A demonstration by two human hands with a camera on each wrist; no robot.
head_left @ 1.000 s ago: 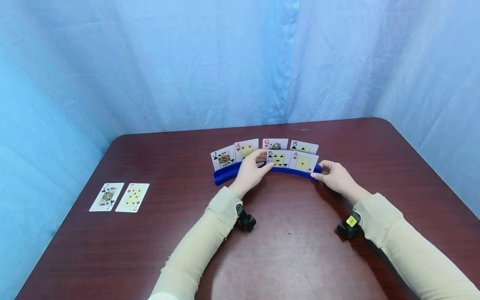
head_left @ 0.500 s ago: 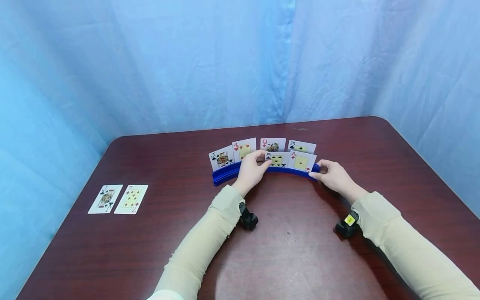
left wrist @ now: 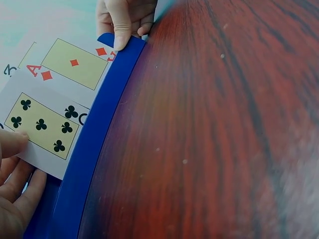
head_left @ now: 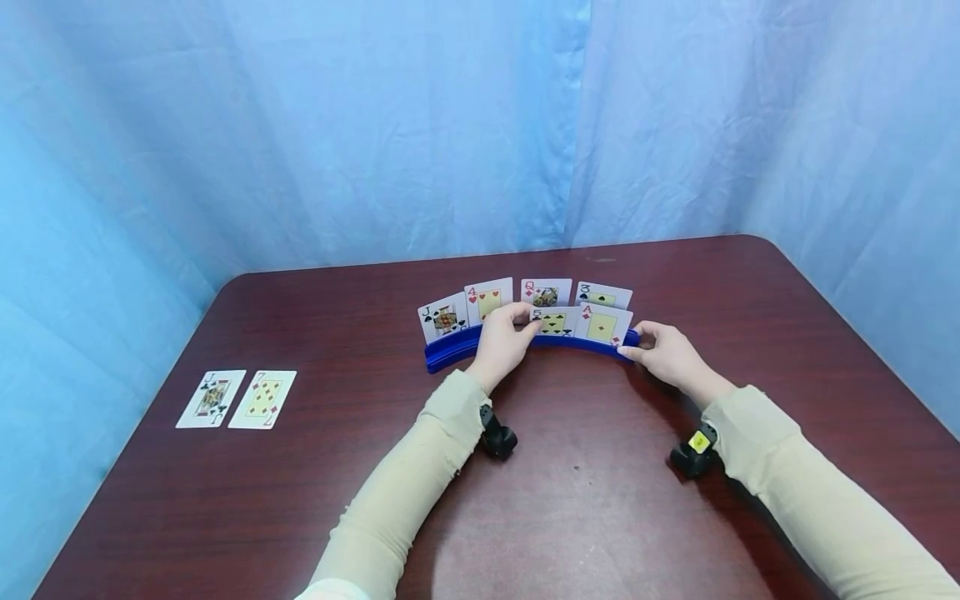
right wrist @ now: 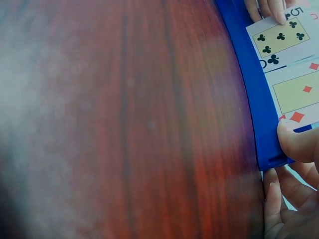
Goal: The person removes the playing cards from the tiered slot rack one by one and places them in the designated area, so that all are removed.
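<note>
A curved blue card holder stands on the table with playing cards upright in two rows. My left hand pinches the five of clubs by its left edge, thumb on its face, the card's lower edge at the holder's front slot. Beside it in the front row is the ace of diamonds. My right hand grips the holder's right end, its thumb at the ace's lower corner. Behind stand the jack of spades, four of hearts, queen of diamonds and three of spades.
Two cards lie face up on the left of the dark red wooden table: a jack of clubs and a seven of diamonds. Light blue curtains hang behind the table and along its sides.
The five of clubs has sunk a little lower in the front row, with my left hand still on it. My right hand has kept its place at the holder's end. The view has shifted slightly.
</note>
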